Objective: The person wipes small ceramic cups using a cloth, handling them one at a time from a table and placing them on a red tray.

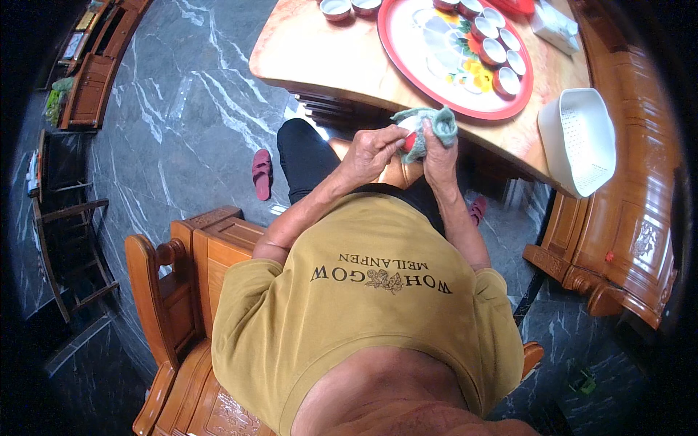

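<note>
A small red cup with a white inside [409, 141] is held over my lap, partly wrapped in a pale green cloth [445, 126]. My left hand [373, 151] pinches the cup's near side between thumb and fingers. Around the cloth and the cup's other side closes my right hand [439, 155], its thumb pressed on the cloth. Much of the cup is hidden by the cloth and fingers. Just beyond my hands lies a round red-rimmed tray [390, 52] with a printed flower pattern. Several red-and-white cups [506, 82] rest tilted or upright along its right side.
The tray sits on a marble-patterned table [322, 54]. Two more cups [335, 9] stand at its far edge. A white plastic basket [578, 141] is at the right corner, a tissue box [554, 27] behind it. Wooden seating [616, 218] flanks the right; a pink slipper [262, 174] lies left.
</note>
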Available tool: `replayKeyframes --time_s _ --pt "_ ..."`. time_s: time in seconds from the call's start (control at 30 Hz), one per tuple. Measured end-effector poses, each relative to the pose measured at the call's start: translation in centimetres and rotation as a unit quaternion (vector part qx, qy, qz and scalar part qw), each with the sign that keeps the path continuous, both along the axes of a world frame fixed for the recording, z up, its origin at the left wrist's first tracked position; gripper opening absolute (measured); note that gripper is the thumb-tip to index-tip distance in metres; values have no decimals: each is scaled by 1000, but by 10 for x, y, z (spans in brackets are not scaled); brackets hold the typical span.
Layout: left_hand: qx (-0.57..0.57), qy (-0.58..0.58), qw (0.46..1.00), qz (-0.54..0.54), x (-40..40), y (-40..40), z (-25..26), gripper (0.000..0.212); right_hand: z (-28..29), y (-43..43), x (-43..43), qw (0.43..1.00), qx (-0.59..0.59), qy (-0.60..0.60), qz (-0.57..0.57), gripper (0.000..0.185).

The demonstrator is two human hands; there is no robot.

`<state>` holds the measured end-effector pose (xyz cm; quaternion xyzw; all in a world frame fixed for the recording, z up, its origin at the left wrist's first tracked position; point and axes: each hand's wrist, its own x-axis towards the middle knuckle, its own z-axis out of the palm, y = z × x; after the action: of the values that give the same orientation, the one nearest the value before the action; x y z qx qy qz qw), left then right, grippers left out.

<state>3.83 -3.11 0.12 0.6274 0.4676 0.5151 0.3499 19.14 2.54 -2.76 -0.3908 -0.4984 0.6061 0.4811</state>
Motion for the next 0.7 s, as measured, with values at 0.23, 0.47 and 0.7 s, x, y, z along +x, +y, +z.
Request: replayKeyframes --time_s 0.23,0.47,0.7 --pt "36 9 999 4 1 0 -12 17 10 5 2 904 -309 281 89 27" --pt "-132 -43 989 -48 -2 4 -10 19 -10 0 -2 926 -267 266 17 26" --pt "-108 -22 994 6 3 7 -12 15 4 -11 -2 991 81 -95 -39 31"
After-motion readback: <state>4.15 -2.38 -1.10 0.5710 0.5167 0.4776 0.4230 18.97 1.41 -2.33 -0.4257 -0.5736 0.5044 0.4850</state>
